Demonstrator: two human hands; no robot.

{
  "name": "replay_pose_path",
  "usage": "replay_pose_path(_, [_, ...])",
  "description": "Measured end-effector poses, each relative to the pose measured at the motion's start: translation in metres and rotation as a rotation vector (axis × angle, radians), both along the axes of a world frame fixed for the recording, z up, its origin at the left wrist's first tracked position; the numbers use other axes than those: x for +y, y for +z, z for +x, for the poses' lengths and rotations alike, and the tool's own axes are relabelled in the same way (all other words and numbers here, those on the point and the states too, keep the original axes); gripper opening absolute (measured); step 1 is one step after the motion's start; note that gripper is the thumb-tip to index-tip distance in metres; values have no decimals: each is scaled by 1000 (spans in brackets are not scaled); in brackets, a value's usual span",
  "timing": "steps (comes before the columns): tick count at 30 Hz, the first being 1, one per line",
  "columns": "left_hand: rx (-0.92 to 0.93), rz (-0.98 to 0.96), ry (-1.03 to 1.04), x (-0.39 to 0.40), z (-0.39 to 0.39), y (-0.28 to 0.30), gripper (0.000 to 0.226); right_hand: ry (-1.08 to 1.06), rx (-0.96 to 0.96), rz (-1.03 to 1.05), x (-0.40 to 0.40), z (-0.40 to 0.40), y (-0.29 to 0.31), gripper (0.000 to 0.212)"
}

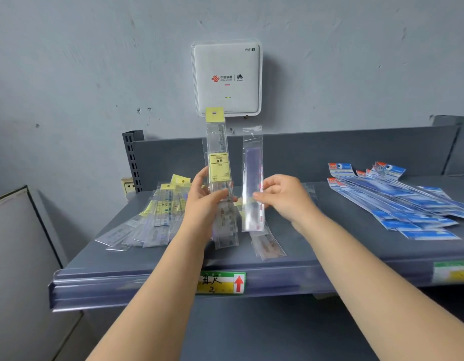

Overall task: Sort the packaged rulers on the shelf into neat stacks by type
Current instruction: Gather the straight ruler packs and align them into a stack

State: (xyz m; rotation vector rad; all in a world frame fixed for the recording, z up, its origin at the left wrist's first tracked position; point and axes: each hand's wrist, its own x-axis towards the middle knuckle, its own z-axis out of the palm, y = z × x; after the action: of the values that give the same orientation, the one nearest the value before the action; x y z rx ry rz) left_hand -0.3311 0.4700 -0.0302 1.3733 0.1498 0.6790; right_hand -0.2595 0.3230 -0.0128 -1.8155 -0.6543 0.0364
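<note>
Left hand (pixel 203 201) grips the yellow-tagged ruler (pixel 218 162) upright above the shelf (pixel 330 246); right hand (pixel 283 196) pinches the purple ruler (pixel 251 178). Slick sleeves could slip, scattering the yellow pile (pixel 158 212).

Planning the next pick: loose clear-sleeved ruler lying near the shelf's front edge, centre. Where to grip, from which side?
Probably the near end of the clear-sleeved ruler, approached from the front. It lies flat on the shelf, that end pointing toward the front lip. Its far end runs under the packet in the right hand, so the near end is the clear part.
</note>
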Motion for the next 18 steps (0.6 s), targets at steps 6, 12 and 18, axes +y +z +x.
replay_pose_path(6, [36,30,-20,1,1,-2,68,-296,3,-350,-60,43,-6,44])
replay_pose_path(12, [38,46,-10,-1,2,-3,70,-191,-185,-304,-35,13,0,54])
replay_pose_path(18, [22,75,2,-3,1,-4,64,62,-124,-265,22,-25,-10,43])
